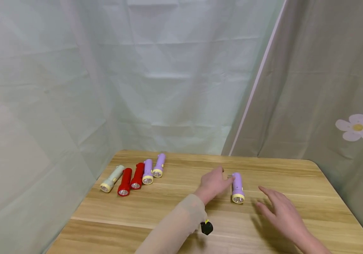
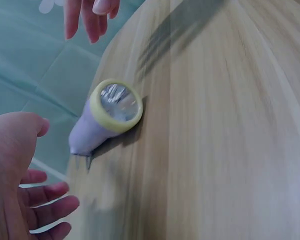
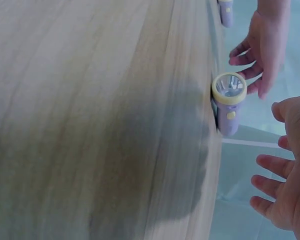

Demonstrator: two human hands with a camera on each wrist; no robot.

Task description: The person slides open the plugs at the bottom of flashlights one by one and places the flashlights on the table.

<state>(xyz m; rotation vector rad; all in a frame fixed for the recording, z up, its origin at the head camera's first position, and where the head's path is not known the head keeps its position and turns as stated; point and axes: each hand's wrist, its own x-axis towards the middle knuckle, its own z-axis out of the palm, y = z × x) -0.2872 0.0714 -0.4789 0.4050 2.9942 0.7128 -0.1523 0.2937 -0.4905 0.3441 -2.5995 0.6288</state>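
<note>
A purple flashlight (image 1: 237,185) with a pale yellow rim lies on the wooden table, its lens towards me. In the left wrist view, two metal prongs stick out at the tail end of this flashlight (image 2: 87,130). My left hand (image 1: 213,183) hovers just left of it, thumb close to its tail in the head view. A gap shows between that hand's spread, relaxed fingers (image 2: 50,195) and the flashlight. On the other side, my right hand (image 1: 281,210) is held with thumb and fingers apart, holding nothing. The right wrist view shows the flashlight (image 3: 227,112) between both hands.
At the table's left lie several more flashlights: a pale green one (image 1: 113,178), a red one (image 1: 125,180), another red one (image 1: 138,174), a purple one (image 1: 148,169) and a second purple one (image 1: 159,164). Curtains (image 1: 181,88) hang behind the table (image 1: 121,222). A black tracker-like piece (image 1: 207,227) sits by my left wrist.
</note>
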